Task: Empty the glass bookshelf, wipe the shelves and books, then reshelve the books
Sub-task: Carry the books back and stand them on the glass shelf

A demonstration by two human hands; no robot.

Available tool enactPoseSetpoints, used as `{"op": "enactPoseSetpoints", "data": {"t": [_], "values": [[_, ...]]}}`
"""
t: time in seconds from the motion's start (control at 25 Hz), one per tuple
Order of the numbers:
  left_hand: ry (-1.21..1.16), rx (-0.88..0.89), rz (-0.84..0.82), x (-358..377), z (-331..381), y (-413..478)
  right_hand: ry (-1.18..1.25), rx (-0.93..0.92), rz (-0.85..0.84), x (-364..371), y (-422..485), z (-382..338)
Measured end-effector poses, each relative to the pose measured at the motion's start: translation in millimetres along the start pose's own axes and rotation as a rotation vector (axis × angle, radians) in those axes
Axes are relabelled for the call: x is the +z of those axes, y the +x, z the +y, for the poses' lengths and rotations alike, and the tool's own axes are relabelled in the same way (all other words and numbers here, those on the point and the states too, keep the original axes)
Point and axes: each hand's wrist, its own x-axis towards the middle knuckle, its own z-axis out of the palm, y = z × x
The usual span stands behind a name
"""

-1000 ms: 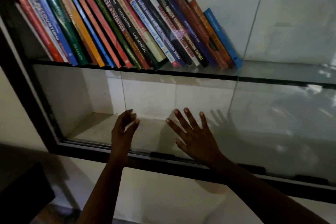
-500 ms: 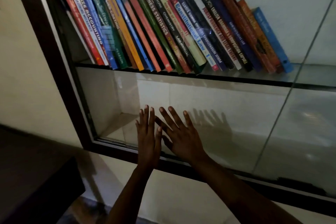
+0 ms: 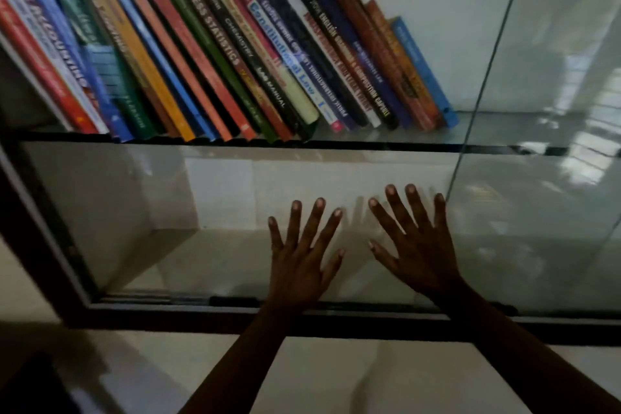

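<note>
1. A head-worn camera looks forward and down at a glass bookshelf (image 3: 336, 323) with a dark frame. Two bare arms reach up to it from the bottom of the view.
2. The left grip (image 3: 302, 259) is spread wide, with straight fingers (image 3: 317, 215) fanned apart. It appears to lie palm-flat on the glass door (image 3: 201, 212) and holds nothing.
3. The right grip (image 3: 420, 245), just beside the left, is spread and flat in the same way and also holds nothing. Its little finger sits at a slanting pane edge (image 3: 484, 77) that runs up and away to the right.
4. Beyond both grips, behind the glass, is the lower shelf (image 3: 218, 255). No books show on it.
5. Above the grips is the upper shelf (image 3: 487, 124), also glass. It carries a long row of books (image 3: 235, 54) with their tops all leaning left. The row starts far above-left of the left grip and ends above the right grip.
6. Step in hand, as a judgement: the person seems to be sliding the door open to get at the books. Emptying has not begun, since the row looks full.
7. The next move likely needs steady sideways pressure from both flat palms so the pane runs along its bottom track. Both grips must then lift to the upper shelf and close on the leaning books, taking a few at a time so the rest do not topple.
</note>
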Motion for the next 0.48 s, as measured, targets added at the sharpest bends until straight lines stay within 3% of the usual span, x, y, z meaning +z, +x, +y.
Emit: {"op": "enactPoseSetpoints", "data": {"t": [0.48], "values": [[0.115,-0.018,0.065,-6,-58,-16,0.036,-0.017,0.047,15,28,-56]]}}
